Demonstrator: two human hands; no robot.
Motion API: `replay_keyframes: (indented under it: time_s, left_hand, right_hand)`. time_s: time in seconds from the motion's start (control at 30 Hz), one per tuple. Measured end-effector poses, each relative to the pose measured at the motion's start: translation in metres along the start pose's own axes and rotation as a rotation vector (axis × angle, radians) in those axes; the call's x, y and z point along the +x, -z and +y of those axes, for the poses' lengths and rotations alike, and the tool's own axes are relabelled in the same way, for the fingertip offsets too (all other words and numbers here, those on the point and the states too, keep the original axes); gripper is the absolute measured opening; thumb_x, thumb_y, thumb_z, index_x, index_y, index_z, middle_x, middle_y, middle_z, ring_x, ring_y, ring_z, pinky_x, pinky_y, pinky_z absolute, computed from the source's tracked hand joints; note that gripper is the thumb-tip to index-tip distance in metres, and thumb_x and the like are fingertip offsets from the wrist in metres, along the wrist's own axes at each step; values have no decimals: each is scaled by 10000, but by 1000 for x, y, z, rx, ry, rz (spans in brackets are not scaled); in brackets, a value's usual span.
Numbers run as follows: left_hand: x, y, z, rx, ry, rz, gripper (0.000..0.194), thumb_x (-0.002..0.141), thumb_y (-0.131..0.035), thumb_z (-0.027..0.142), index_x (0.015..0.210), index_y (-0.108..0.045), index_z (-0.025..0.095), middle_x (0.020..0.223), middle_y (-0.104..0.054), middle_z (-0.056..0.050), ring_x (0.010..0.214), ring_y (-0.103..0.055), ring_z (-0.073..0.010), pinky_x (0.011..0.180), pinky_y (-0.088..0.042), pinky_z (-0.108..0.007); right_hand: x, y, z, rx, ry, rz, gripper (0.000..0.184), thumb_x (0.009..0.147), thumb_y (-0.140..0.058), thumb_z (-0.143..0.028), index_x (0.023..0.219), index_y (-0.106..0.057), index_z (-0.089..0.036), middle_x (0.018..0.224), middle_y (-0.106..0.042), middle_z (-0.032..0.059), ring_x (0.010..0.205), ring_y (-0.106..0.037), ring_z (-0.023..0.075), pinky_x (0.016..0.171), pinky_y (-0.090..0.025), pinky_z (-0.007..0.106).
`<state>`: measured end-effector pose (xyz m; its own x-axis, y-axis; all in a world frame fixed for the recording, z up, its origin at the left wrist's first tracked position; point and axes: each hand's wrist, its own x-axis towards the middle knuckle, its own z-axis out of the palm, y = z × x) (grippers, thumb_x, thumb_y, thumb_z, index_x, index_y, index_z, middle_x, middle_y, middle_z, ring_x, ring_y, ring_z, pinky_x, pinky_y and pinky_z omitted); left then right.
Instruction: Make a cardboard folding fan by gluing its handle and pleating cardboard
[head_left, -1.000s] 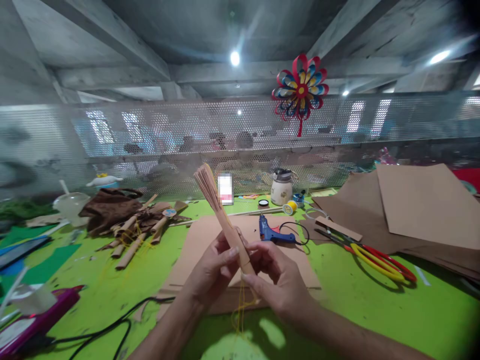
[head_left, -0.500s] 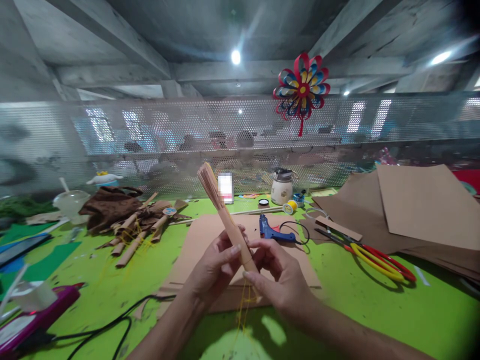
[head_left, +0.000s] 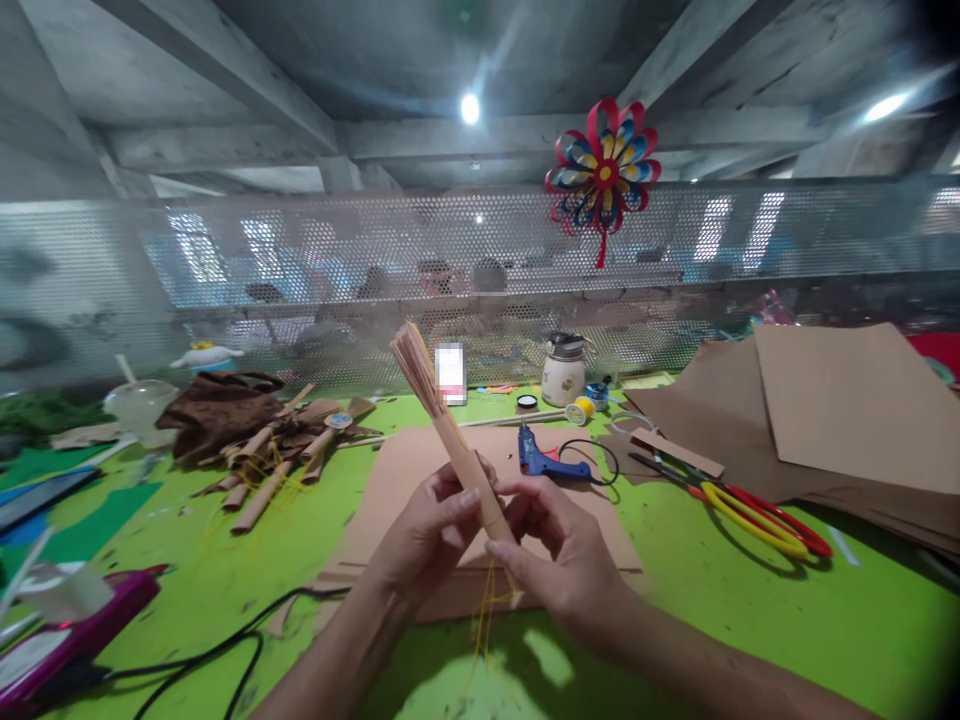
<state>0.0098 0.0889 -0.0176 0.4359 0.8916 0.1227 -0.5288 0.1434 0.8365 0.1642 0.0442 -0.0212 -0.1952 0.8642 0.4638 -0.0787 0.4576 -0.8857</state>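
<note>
Leaning leftward, a fringed paper roll point(head_left: 471, 472) is held nearer than the glue gun point(head_left: 553, 463), pinched by the left hand point(head_left: 429, 528) mid-length and the right hand point(head_left: 559, 552) lower down. Rolling and fringing appear done; yellow threads point(head_left: 486, 604) are left dangling. Similar rolls point(head_left: 262, 497) are heaped left of the glue gun.

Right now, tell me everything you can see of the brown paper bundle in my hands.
The brown paper bundle is long, slim and tan, and looks like paper. Its far end is a fan of thin, layered edges with a yellow streak along one side; the lower part is a smooth, narrow wrap. Yellow threads hang near its lower end. It tilts, top leaning left, above the tan sheets. The left hand and right hand grip its lower half.
</note>
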Motion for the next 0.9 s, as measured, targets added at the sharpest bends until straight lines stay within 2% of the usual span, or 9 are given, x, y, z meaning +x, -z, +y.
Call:
replay_keyframes:
  time_s: [0.17,0.33,0.43,0.63,0.9]
  left_hand:
    - [0,1,0,-11,-7,62,345,643,-792,207,969,-687,169,873,-668,-50,814,-643,-190,820,-478,-326]
    - [1,5,-2,-26,18,68,353,650,-791,208,988,-699,165,873,-691,-68,823,-652,-205,819,-478,-332]
    - [1,6,-3,-30,24,64,365,667,-780,202,1020,-695,166,886,-692,-73,834,-650,-208,822,-480,-338]
    - [2,4,-1,-49,-13,43,367,679,-766,162,1037,-690,137,866,-643,-45,823,-619,-160,771,-479,-264]
    - [1,1,0,-31,-45,16,504,700,-743,164,1185,-607,167,863,-590,-22,790,-574,-140,741,-469,-265]
  right_hand:
    - [0,1,0,-12,4,4,306,759,-627,-179,1054,-553,-201,789,-603,8,703,-562,135,642,-489,283]
    - [1,2,0,-8,-3,-1,299,759,-626,-174,1049,-557,-192,785,-597,10,702,-551,134,643,-482,282]
    - [1,1,0,15,-22,10,325,755,-642,-183,1066,-546,-193,801,-600,12,724,-564,140,654,-489,282]
    - [0,0,0,10,-10,4,249,768,-640,-179,1006,-567,-182,833,-612,19,727,-561,131,664,-489,278]
    - [1,3,3,-28,10,-5,234,784,-635,-192,1012,-586,-177,822,-616,18,730,-567,135,671,-492,288]
